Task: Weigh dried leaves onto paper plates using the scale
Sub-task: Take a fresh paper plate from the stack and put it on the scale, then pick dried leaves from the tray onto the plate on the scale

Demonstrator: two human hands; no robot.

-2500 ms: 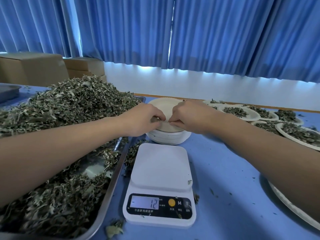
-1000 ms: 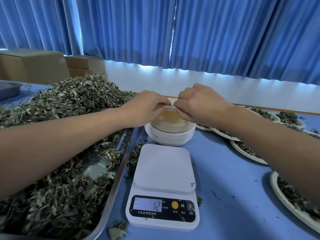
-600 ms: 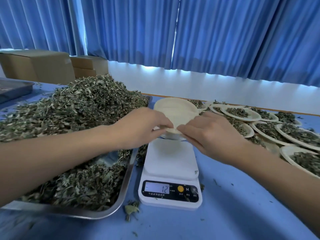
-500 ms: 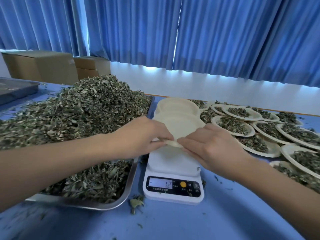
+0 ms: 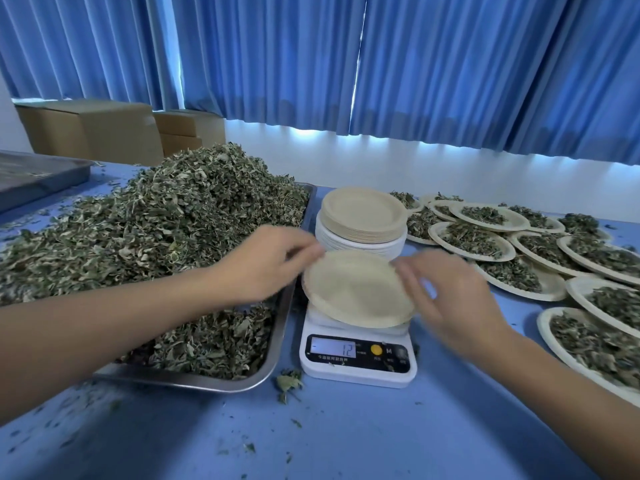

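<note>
An empty beige paper plate (image 5: 356,289) lies on the platform of the white digital scale (image 5: 356,362), whose display reads 12. My left hand (image 5: 270,261) pinches the plate's far left rim. My right hand (image 5: 446,292) is blurred, its fingers stretched out against the plate's right rim. A large heap of dried leaves (image 5: 156,220) fills the steel tray (image 5: 194,377) to the left of the scale.
A stack of empty paper plates (image 5: 362,216) stands just behind the scale. Several plates filled with leaves (image 5: 474,237) cover the blue table on the right. Another steel tray (image 5: 34,171) and cardboard boxes (image 5: 90,129) sit at the far left. Leaf crumbs (image 5: 287,384) lie near the scale.
Both hands lifted one plate off the stack, carried it toward me and set it down on the scale. The right hand's fingers have loosened at the rim.
</note>
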